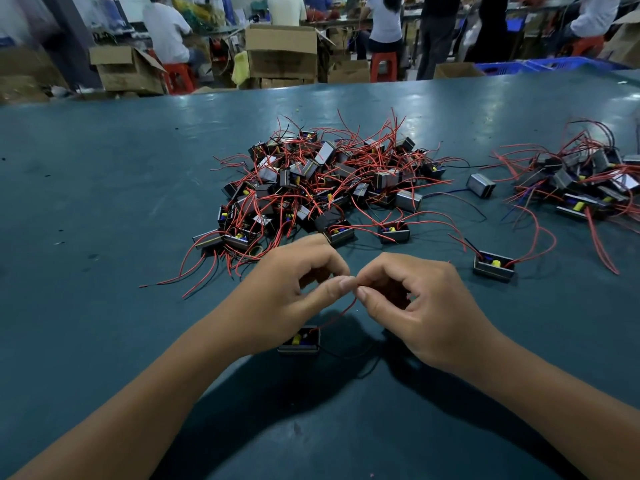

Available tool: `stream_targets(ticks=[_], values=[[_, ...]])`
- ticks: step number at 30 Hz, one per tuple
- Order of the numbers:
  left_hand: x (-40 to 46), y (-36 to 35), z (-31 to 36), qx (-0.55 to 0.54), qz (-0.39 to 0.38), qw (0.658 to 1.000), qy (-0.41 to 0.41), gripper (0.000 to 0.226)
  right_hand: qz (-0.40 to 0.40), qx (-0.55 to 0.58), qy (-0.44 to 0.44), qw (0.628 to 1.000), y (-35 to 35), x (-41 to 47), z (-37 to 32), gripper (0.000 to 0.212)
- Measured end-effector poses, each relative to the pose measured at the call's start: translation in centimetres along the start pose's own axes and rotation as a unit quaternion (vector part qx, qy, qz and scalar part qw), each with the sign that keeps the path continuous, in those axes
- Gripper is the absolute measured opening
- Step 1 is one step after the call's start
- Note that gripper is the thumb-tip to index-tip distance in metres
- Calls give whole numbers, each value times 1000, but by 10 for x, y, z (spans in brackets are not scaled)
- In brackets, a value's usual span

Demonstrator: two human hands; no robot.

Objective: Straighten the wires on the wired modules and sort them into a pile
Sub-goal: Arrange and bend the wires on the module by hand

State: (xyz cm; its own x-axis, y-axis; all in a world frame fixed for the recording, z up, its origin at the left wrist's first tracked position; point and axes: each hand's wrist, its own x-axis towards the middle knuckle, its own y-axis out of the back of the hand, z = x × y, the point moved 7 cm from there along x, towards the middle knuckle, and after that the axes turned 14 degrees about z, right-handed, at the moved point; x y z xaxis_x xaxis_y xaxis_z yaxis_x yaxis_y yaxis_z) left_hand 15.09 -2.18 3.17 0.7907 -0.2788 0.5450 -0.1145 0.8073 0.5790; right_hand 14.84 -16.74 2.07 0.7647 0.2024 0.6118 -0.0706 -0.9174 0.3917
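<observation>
Across the whole lower frame stretches the dark teal, scuffed desk, and its slick surface is the first risk: a light module can slide when its wire is tugged. At centre frame sits the large tangled heap of small black box-shaped modules with thin red wires, unsorted; a pull on any strand near it could drag neighbours out. At the right edge of the frame lies the second, looser pile of the same modules, probably the sorted one, though I cannot tell for sure. Two strays rest between them: a grey-cased module and a black open-topped module with a yellow part.

Below centre, the left hand and the right hand meet fingertip to fingertip, each pinching the same thin red wire at almost the same spot. That wire curves down to the small black module with yellow and blue parts, which rests on the desk under the left hand.

With the grips so close together, drawing the wire straight could lift or flip the unheld module, strain the wire where it enters the case, or kink it. A thin black wire trailing from the module could snag under a wrist.
</observation>
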Motion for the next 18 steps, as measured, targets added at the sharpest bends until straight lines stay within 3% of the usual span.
stream_targets(ticks=[5,9,12,15,18], values=[[-8,-10,-19,-141,-4,963,231,22,17,-33,34,999,2,0,-3,4],[-16,-16,-25,-206,-9,912,355,33,15,-43,43,998,-1,-1,-4,2],[-20,-24,-25,-236,-31,885,399,47,16,-60,58,996,-1,-1,-4,2],[-22,-26,-28,-248,-13,873,420,43,14,-62,60,996,-2,-1,-6,2],[-11,-9,-28,-164,51,935,311,25,22,-31,20,999,0,1,-1,6]])
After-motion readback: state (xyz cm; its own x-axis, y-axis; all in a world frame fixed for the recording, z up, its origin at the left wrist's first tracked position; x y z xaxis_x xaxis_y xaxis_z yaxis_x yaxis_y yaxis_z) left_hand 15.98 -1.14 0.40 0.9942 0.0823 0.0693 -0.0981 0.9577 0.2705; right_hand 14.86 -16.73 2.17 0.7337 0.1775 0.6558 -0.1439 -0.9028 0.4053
